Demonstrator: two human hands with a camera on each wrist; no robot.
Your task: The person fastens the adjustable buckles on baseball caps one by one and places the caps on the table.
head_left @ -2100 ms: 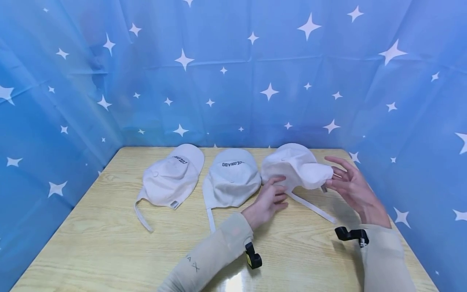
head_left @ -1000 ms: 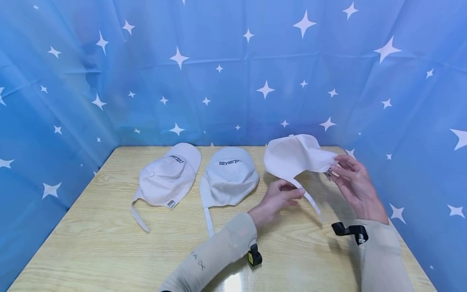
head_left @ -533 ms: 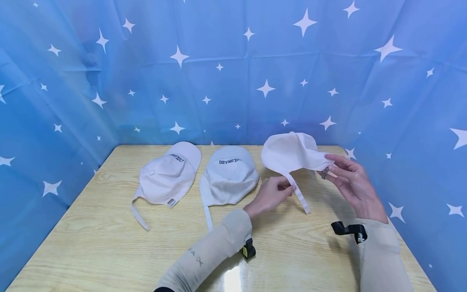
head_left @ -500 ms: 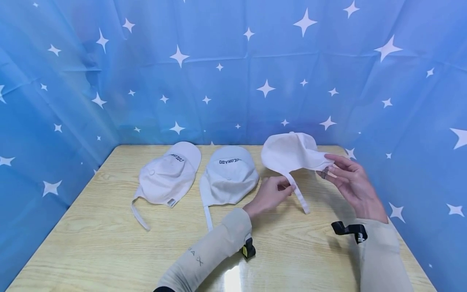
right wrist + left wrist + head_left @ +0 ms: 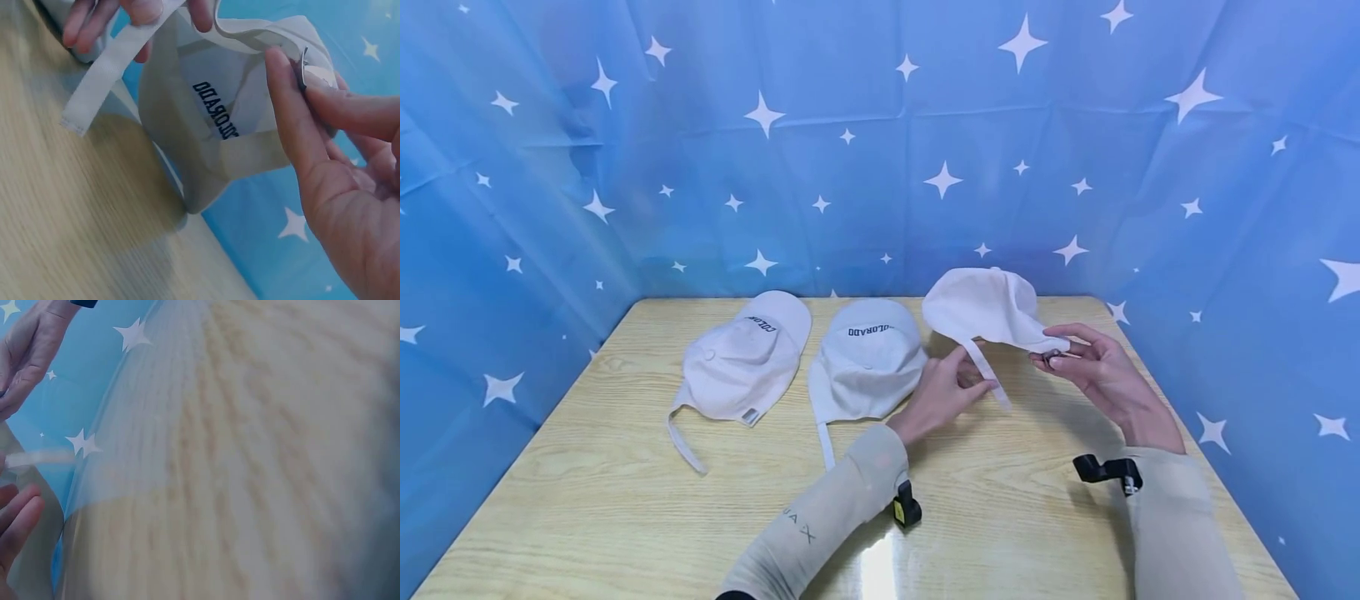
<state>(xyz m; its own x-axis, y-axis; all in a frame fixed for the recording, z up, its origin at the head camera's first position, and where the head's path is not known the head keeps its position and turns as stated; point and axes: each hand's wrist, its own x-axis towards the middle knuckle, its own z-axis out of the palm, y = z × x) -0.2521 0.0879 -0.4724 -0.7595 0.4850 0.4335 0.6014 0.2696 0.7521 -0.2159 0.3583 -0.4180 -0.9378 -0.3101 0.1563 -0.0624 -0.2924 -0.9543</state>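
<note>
A white baseball cap [image 5: 976, 307] is held up at the table's far right, its back opening toward me. My left hand [image 5: 938, 395] pinches its loose strap [image 5: 987, 372] between thumb and fingers, and the strap's free end hangs past the thumb. At the other side of the opening, my right hand [image 5: 1103, 373] pinches the metal buckle [image 5: 1051, 357] end. The right wrist view looks into the cap, where mirrored COLORADO lettering [image 5: 215, 109] shows; the buckle [image 5: 304, 70] sits between right thumb and fingertips. Only some left fingers [image 5: 22, 520] appear in the left wrist view.
Two more white COLORADO caps lie on the wooden table [image 5: 587, 500]: a left cap [image 5: 745, 358] and a middle cap [image 5: 871, 362] close by my left hand. Their straps hang loose. A blue star-printed curtain [image 5: 850, 208] stands behind and at both sides.
The cap has been lifted from the table, tipped upright and shifted slightly left. My left hand has gone from spread fingers beside it to pinching its strap. The right hand has come left with the buckle.
</note>
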